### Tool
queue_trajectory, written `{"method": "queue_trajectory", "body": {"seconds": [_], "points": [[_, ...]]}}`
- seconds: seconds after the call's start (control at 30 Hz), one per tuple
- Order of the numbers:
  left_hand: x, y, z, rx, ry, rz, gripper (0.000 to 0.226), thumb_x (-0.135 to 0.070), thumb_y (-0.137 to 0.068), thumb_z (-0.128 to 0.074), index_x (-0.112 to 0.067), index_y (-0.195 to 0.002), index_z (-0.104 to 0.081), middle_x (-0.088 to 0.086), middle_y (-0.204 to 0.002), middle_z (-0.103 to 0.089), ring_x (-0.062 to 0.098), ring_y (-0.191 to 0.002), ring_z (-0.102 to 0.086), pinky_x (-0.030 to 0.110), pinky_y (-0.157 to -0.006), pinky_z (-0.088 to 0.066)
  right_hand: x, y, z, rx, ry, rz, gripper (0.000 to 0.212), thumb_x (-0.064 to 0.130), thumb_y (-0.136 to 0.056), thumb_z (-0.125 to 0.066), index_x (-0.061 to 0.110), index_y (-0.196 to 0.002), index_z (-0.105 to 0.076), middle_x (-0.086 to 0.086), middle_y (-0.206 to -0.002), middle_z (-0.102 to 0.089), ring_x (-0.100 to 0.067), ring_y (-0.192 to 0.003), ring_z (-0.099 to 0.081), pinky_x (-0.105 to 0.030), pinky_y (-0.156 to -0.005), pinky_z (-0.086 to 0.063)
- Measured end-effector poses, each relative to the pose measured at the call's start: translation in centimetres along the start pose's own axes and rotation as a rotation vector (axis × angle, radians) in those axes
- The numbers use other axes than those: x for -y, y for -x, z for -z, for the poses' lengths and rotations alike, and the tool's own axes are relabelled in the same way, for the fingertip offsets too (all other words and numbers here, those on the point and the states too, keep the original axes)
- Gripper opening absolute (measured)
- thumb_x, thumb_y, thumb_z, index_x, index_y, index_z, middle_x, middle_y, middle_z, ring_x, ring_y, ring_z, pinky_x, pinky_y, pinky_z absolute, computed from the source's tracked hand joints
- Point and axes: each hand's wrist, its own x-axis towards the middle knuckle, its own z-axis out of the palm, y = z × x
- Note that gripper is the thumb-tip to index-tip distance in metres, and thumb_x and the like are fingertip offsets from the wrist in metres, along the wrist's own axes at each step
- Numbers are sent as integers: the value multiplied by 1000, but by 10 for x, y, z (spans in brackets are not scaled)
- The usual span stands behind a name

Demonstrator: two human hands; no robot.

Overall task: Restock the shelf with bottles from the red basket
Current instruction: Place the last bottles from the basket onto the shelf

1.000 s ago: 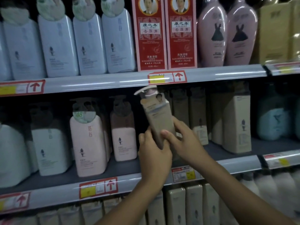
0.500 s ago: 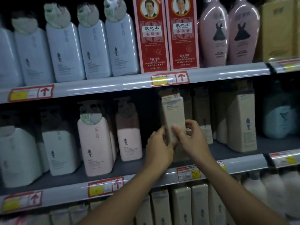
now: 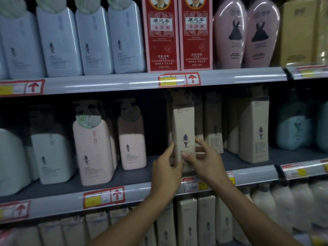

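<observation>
A tall beige pump bottle (image 3: pixel 183 132) stands upright on the middle shelf (image 3: pixel 138 190), just in front of other beige bottles (image 3: pixel 213 125). My left hand (image 3: pixel 166 167) holds its lower left side with thumb and fingers curled round it. My right hand (image 3: pixel 205 157) pinches its lower right edge, thumb on the front. The bottle's pump top is lost in the shadow under the upper shelf. The red basket is out of view.
Pink bottles (image 3: pixel 92 148) stand to the left across a dark gap, a larger beige bottle (image 3: pixel 253 132) to the right. Red boxes (image 3: pixel 177 32) and white bottles (image 3: pixel 92 39) fill the upper shelf (image 3: pixel 106 84). More beige bottles (image 3: pixel 186 221) line the shelf below.
The bottle was tilted in front of the shelf a second ago; both hands have pushed it upright and back onto the middle shelf. The view has moved closer.
</observation>
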Motion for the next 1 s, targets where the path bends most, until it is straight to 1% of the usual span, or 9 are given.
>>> {"method": "queue_trajectory", "body": {"seconds": [0.17, 0.27, 0.4, 0.57, 0.67, 0.73, 0.8, 0.9, 1.0], "points": [[0, 4, 7, -23, 6, -5, 68, -9, -89, -76, -36, -147, -51, -12, -114, -75, -5, -93, -72, 14, -81, -57, 2, 8, -6, -12, 19, 30, 53, 15, -88, -79, 28, -136, -62, 4, -109, -75, -6, -94, -74, -9, -72, -55], [-1, 11, 8, -20, 32, 3, 71, -5, -89, -75, -35, -148, -50, -11, -116, -75, -2, -94, -73, 18, -84, -59, 2, 9, -6, -24, 20, 27, 52, 14, -88, -78, 28, -136, -62, 2, -109, -75, -7, -95, -74, -9, -71, -55], [1, 18, 6, -62, 12, -14, 68, -9, -90, -74, -36, -148, -51, -13, -118, -75, -3, -95, -73, 28, -88, -62, 3, 13, -10, -41, 44, 35, 52, 15, -90, -75, 33, -137, -60, 7, -111, -75, -3, -100, -72, -17, -81, -59], [-3, 17, 9, -52, 22, -3, 63, -12, -91, -74, -33, -147, -53, -13, -115, -76, -5, -94, -73, 28, -88, -61, 2, 14, -10, -40, 128, 52, 54, 20, -92, -73, 34, -141, -55, 6, -119, -72, -6, -108, -68, -36, -93, -60], [-15, 17, 17, -56, 42, 36, 53, -13, -93, -73, -33, -140, -57, -20, -102, -72, -18, -88, -66, 12, -82, -57, 9, 19, -12, -39, 122, -5, 53, 31, -94, -71, 30, -144, -53, 6, -131, -67, -9, -120, -62, -39, -106, -52], [-23, 16, 23, -68, 75, 49, 51, -11, -95, -70, -33, -137, -53, -29, -94, -62, -27, -85, -60, 0, -74, -48, 20, 30, -16, -124, 140, -42, 59, 43, -98, -63, 25, -150, -46, 3, -150, -52, -12, -138, -47, -34, -117, -38], [-30, 16, 31, -86, 90, 37, 45, -11, -96, -68, -30, -136, -56, -25, -95, -64, -27, -84, -59, -2, -71, -44, 36, 45, -21, -221, 133, -41, 59, 46, -101, -57, 23, -153, -42, 2, -155, -41, -13, -144, -36, -29, -116, -30], [-35, 19, 50, -145, 28, -29, 10, -19, -99, -66, -23, -105, -71, -17, -91, -70, -16, -81, -63, 3, -69, -44, 59, 69, -35, -262, 87, 18, 51, 44, -102, -53, 27, -149, -43, 5, -147, -44, -12, -137, -42, -34, -115, -37], [-34, 37, 75, -164, -31, -33, 36, -33, -102, -60, -15, -71, -62, -2, -67, -68, 6, -67, -65, 22, -59, -48, 74, 100, -57, -195, 28, 33, 34, 41, -102, -56, 31, -134, -50, 8, -126, -58, -9, -117, -57, -39, -101, -52]]}}
